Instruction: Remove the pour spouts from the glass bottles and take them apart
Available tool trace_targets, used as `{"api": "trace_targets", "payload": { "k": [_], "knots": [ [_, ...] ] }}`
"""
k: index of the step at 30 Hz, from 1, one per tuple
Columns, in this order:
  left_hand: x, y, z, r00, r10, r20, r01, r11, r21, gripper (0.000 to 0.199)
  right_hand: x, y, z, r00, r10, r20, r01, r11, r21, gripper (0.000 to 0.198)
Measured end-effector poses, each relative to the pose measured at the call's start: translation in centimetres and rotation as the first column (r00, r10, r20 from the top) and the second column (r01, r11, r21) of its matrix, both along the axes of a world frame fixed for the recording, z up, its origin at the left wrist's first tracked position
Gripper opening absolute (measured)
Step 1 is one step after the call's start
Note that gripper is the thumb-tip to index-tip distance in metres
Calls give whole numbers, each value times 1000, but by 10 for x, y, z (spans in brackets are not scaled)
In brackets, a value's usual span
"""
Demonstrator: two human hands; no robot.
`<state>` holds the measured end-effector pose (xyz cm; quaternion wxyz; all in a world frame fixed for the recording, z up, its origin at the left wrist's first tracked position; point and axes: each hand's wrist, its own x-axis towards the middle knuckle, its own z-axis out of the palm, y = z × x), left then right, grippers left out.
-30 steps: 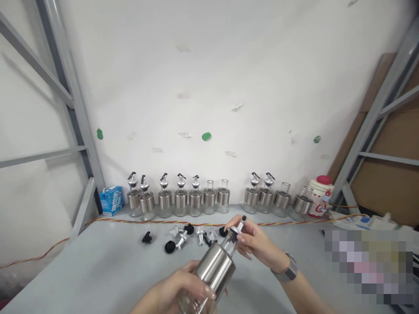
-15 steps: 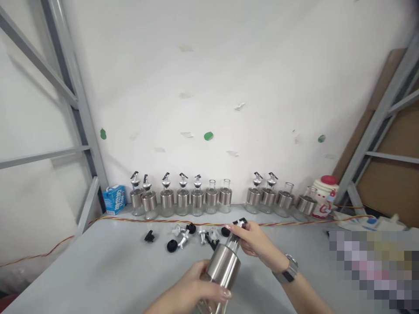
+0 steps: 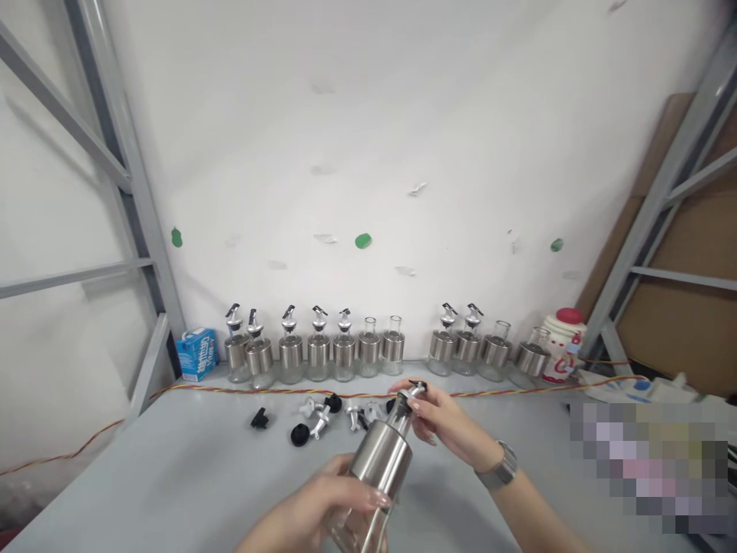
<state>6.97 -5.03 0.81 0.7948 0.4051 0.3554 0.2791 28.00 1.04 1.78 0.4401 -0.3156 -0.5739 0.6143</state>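
Observation:
My left hand [image 3: 322, 499] is wrapped round the lower part of a glass oil bottle [image 3: 381, 455] with a brushed steel sleeve. The bottle leans to the right, its neck pointing up and away from me. In the neck sits a silver pour spout [image 3: 410, 393] with a black flip lid. My right hand [image 3: 446, 422], with a watch on the wrist, has its thumb and fingers closed about this spout. Just behind the held bottle, loose silver spout parts [image 3: 321, 422] and black stoppers [image 3: 299, 435] lie on the grey table [image 3: 190, 476].
Several matching bottles [image 3: 344, 349] line the wall, some with spouts, others with bare necks [image 3: 500, 334]. A blue carton [image 3: 196, 355] stands at the left end, a white jar with a red lid [image 3: 563, 346] at the right. A twisted red-yellow wire [image 3: 230, 388] crosses the table.
The held bottle and both hands have shifted slightly left in view. My right fingers have changed their hold on the spout, so more of the spout and neck shows.

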Motion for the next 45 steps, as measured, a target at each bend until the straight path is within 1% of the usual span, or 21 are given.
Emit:
{"api": "trace_targets", "payload": {
  "k": [2, 5, 6, 8, 11, 13, 15, 16, 17, 19, 21, 23, 25, 27, 30, 34, 35, 37, 40, 43, 45],
  "knots": [
    [2, -1, 3, 996, 31, -85, -28, 999, 33, 50, -4, 2, -4, 999, -43, 9, 44, 997, -67, 26],
    [4, -1, 4, 977, 79, -197, -64, 994, 84, 56, -9, 2, -6, 997, -73, 21, 75, 985, -153, 27],
    [4, -1, 3, 975, 82, -208, -65, 994, 85, 56, -10, 2, -6, 997, -75, 20, 77, 982, -170, 28],
    [3, 0, 2, 987, 53, -155, -45, 998, 52, 49, -10, 1, -5, 997, -74, -13, 71, 982, -175, 30],
    [-2, 1, -1, 998, -11, 58, 14, 998, -53, 38, -9, -1, -4, 991, -70, -113, 54, 989, -136, 30],
    [-4, 2, -2, 985, -63, 161, 83, 989, -120, 39, -8, -2, -3, 983, -82, -166, 66, 992, -104, 29],
    [-5, 3, -3, 976, -113, 186, 142, 978, -153, 43, -7, -4, 0, 977, -93, -193, 79, 993, -83, 28],
    [-6, 3, -3, 977, -120, 176, 147, 977, -153, 44, -7, -5, 1, 978, -94, -189, 79, 993, -84, 27],
    [-5, 3, -2, 982, -100, 159, 123, 983, -139, 43, -8, -5, 3, 980, -93, -173, 77, 992, -95, 26],
    [-3, 4, -1, 995, -30, 100, 38, 996, -84, 39, -9, -5, 4, 989, -91, -118, 76, 988, -131, 26],
    [0, 4, -1, 1000, 19, 4, -19, 999, -31, 41, -12, -4, 3, 995, -91, -48, 82, 984, -159, 27],
    [3, 4, -1, 993, 61, -101, -59, 998, 17, 47, -14, -2, -1, 995, -96, 20, 98, 979, -180, 27],
    [5, 4, -1, 983, 78, -164, -71, 996, 46, 51, -16, -1, -4, 990, -118, 75, 132, 968, -212, 33],
    [5, 4, -1, 982, 57, -183, -49, 998, 44, 52, -17, -1, -7, 985, -147, 87, 164, 957, -239, 37],
    [3, 2, 2, 991, 24, -130, -25, 1000, -3, 47, -17, -2, -9, 988, -154, 8, 152, 960, -237, 35],
    [-1, 1, 4, 999, -8, 37, 11, 997, -73, 35, -18, -3, -10, 979, -123, -162, 88, 974, -207, 34],
    [-2, 2, 4, 997, -18, 81, 26, 995, -93, 35, -19, -3, -10, 973, -117, -197, 76, 976, -204, 33],
    [-3, 3, 1, 983, -45, 177, 69, 989, -132, 42, -19, -3, -10, 960, -122, -250, 72, 977, -201, 30],
    [-2, 7, -6, 947, -121, 299, 173, 973, -154, 54, -18, -3, -8, 938, -157, -310, 108, 980, -169, 23],
    [-2, 9, -10, 931, -153, 332, 212, 966, -150, 57, -16, -3, -7, 931, -121, -345, 87, 990, -111, 18],
    [-3, 9, -9, 943, -143, 301, 190, 973, -133, 55, -15, -3, -8, 937, -90, -336, 63, 994, -92, 18]
  ]
}}
